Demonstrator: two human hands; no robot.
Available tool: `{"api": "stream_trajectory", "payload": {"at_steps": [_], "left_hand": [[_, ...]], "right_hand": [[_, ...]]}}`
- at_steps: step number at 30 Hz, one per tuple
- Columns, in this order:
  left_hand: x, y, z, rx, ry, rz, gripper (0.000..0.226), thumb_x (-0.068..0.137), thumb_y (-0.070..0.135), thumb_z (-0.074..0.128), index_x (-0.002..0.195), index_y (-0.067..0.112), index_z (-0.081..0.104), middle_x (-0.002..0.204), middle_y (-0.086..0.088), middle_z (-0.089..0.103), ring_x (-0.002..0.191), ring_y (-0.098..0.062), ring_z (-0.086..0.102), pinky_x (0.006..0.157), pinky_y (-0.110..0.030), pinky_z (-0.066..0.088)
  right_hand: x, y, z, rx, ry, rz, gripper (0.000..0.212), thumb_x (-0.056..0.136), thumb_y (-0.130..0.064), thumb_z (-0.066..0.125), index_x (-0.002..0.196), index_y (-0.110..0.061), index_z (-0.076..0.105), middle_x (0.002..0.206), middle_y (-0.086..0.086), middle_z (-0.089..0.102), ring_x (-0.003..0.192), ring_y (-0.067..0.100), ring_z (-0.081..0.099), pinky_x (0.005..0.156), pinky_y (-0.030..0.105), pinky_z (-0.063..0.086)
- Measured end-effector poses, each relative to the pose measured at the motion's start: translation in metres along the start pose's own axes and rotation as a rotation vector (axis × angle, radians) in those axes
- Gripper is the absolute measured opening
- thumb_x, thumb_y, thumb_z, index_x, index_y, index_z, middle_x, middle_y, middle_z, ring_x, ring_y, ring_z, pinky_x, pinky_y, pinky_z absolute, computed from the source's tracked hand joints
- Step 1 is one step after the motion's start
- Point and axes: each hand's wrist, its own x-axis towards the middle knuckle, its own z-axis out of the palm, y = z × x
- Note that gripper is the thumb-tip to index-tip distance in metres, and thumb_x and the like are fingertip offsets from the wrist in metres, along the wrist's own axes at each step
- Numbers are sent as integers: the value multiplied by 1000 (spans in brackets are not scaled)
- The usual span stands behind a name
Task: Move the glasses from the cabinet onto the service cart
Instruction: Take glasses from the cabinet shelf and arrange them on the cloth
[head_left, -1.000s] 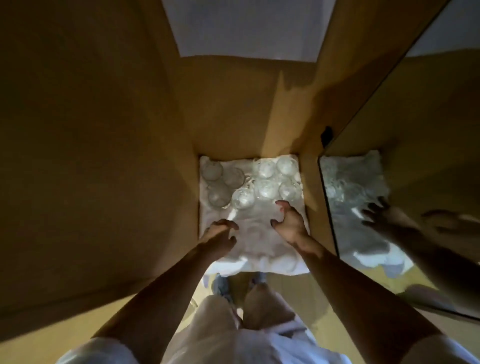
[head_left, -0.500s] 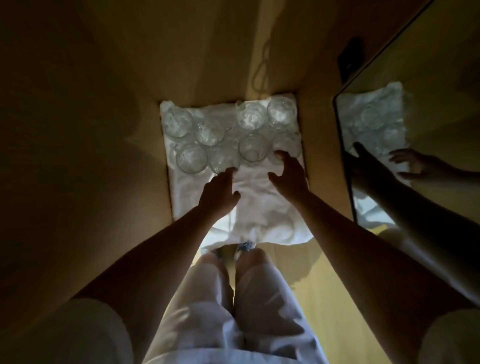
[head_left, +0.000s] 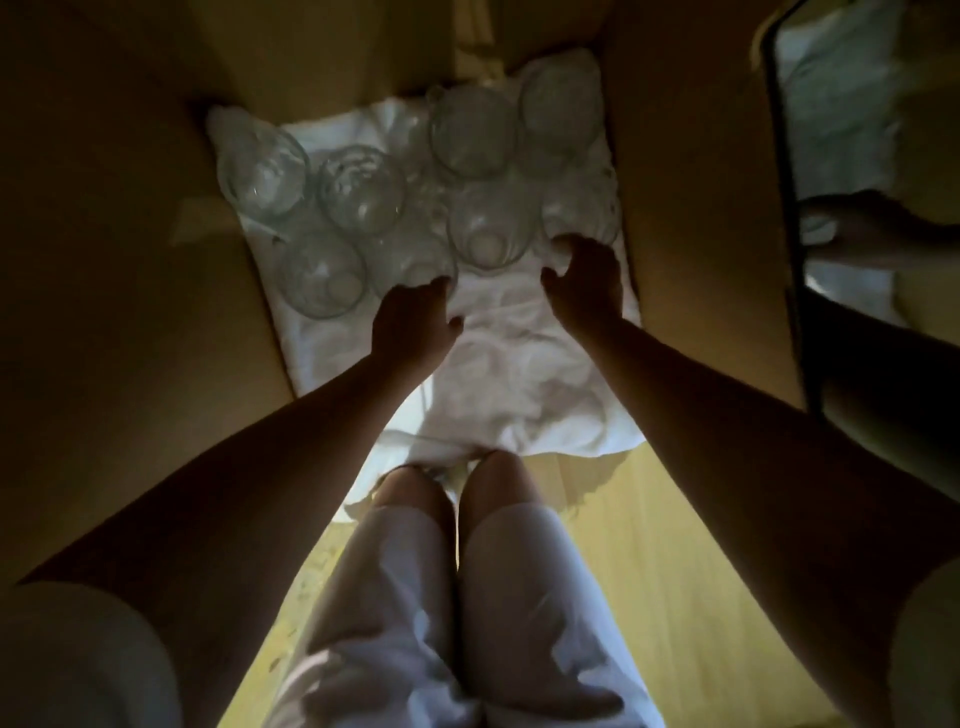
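Glasses (head_left: 361, 189): we count eight, clear, standing on the white cloth (head_left: 519, 374) inside the cabinet (head_left: 130, 208), at its far end.
Left hand (head_left: 415, 322): one; fingers loosely spread, empty, tips just beside a near glass (head_left: 410, 249).
Right hand (head_left: 587, 283): one; fingers curved apart, empty, at the near-right glass (head_left: 579, 213); we cannot tell if touching.
Mirror (head_left: 857, 104): one, far right.

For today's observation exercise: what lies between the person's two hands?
Only rumpled white cloth lies between the left hand and right hand, in the head view.
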Motion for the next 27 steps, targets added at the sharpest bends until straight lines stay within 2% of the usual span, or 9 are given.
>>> {"api": "stream_trajectory", "payload": {"at_steps": [3,6,8,11,13,16,22,24,27], "left_hand": [[3,-1,11,-7,55,-26,41,93,29,54,132,15,50,108,-16,67,106,-38,59,87,-39,44],[9,-5,18,20,94,-21,33,95,24,49,127,18,55,104,-15,68,102,-37,61,79,-39,46],[12,-6,18,52,110,-13,27,95,23,48,119,17,59,100,-15,68,99,-37,62,75,-39,46],[10,-2,13,89,98,-17,22,93,23,48,108,13,61,99,-15,67,98,-37,62,74,-39,46],[3,1,10,97,76,-27,21,92,23,48,104,12,62,99,-16,67,98,-37,62,73,-38,46],[-17,4,8,90,36,-43,23,91,26,49,104,12,62,102,-16,66,101,-37,60,76,-38,46],[-72,9,1,28,-72,-101,21,88,24,52,105,14,62,107,-12,65,107,-32,58,76,-33,44],[-93,12,-8,0,-101,-107,18,85,22,54,98,14,62,106,-12,65,108,-31,57,74,-31,41],[-130,21,-34,-50,-115,-112,6,82,21,57,80,17,53,102,-14,64,105,-33,57,69,-30,35]], "right_hand": [[6,5,10,-8,76,12,40,95,-27,53,134,-19,51,136,3,50,129,17,40,101,22,32],[15,10,17,-55,74,-29,38,96,-28,52,133,-19,51,134,6,51,127,19,42,98,22,33],[19,11,20,-93,107,-8,33,98,-27,48,130,-17,55,131,7,54,120,19,48,88,16,32],[13,5,20,-112,177,73,26,99,-21,46,118,-12,63,119,9,61,107,20,55,74,14,29],[2,3,21,-85,178,112,27,98,-19,47,117,-11,64,118,10,64,107,20,57,78,18,33],[-22,1,19,-46,130,162,30,97,-20,49,124,-12,62,122,10,64,113,22,56,82,17,30],[-96,-5,4,-13,48,212,29,95,-18,49,117,-9,66,116,14,66,108,28,58,84,24,34],[-123,-7,-4,9,54,227,27,95,-17,50,113,-9,68,113,13,68,104,26,61,77,22,34],[-166,-14,-26,4,37,193,24,93,-17,50,105,-9,70,108,11,69,100,24,62,63,18,23]]}}
